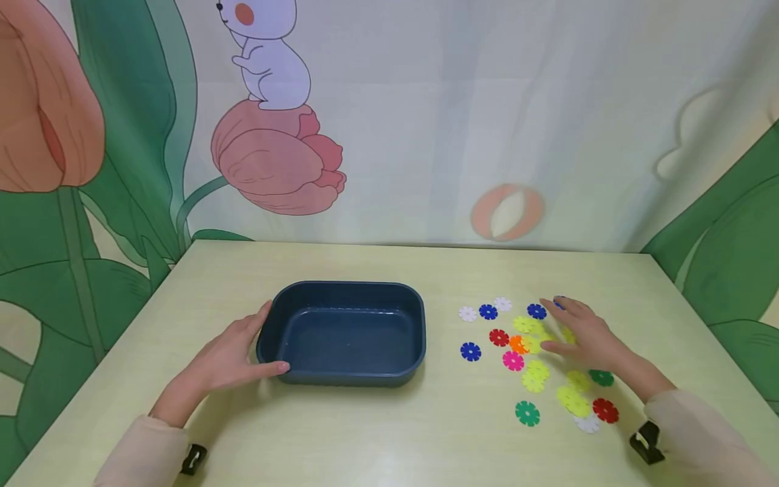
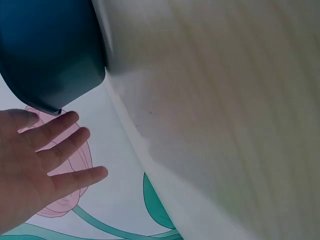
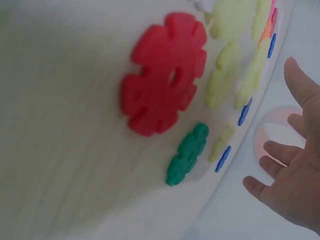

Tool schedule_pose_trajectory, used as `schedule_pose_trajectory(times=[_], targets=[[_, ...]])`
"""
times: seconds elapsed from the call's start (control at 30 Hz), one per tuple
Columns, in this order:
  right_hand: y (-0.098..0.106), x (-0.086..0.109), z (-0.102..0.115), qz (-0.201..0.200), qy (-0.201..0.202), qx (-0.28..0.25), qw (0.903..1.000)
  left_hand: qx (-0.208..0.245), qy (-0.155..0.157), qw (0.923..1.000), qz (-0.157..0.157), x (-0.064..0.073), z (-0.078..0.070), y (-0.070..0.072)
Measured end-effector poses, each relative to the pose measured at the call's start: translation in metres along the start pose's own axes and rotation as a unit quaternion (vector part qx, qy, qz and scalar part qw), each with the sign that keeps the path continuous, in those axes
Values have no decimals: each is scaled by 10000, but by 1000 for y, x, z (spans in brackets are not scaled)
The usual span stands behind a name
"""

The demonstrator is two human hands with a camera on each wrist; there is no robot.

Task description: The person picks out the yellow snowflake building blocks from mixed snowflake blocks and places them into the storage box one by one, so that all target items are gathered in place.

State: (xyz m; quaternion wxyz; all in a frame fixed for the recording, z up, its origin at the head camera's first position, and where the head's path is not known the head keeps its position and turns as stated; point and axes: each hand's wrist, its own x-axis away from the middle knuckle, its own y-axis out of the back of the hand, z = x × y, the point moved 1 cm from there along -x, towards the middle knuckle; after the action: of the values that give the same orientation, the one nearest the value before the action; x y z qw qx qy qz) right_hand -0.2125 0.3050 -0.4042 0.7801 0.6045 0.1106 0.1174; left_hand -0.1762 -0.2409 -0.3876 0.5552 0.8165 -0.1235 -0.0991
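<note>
Bracketing the left end of a dark blue tray (image 1: 343, 341), the left hand (image 1: 226, 355) shows straight, parted fingers, released. Over the remote feed I see its thumb at the near-left corner of the rim; whether it touches, I cannot tell. Tray: upright on the pale table (image 1: 377, 436), left of the scattered notched discs (image 1: 499, 337). Right hand (image 1: 585, 338): released, fingers extended, over the far right part of the scatter. I record a blue disc (image 1: 471, 352) on the tray side, a pink disc (image 1: 513, 361) near the middle, overlapping yellow discs (image 1: 535, 376) to its right, a green disc (image 1: 527, 413) on the near side, and a red disc (image 1: 605, 410) at near right. Far side: curtain (image 1: 395, 135) printed with a white animal (image 1: 280, 74) on a pink flower (image 1: 274, 159).
</note>
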Motion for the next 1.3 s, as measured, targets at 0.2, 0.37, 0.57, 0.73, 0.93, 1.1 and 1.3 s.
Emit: schedule_pose_trajectory(times=[0.2,0.37,0.57,0.73,0.93,1.1,1.3], targets=[[-6,-16,-5,234,156,-388,9989,79,-88,9998,172,0,1,-2],[-11,-28,-6,377,229,-439,9981,169,-99,9996,226,-1,2,-4],[-16,-36,-5,326,131,-302,9989,280,-87,9991,299,-1,0,-3],[-16,-40,-2,228,-17,-269,9994,311,-79,9988,382,-1,-3,-1],[-12,-42,3,149,-372,-716,9966,358,-52,9983,449,-1,-6,0],[-11,-42,5,47,-778,-1208,9896,376,-4,9980,501,-1,-6,0],[-5,-36,11,-318,-1206,-1725,9771,431,40,9974,570,-2,-5,0]])
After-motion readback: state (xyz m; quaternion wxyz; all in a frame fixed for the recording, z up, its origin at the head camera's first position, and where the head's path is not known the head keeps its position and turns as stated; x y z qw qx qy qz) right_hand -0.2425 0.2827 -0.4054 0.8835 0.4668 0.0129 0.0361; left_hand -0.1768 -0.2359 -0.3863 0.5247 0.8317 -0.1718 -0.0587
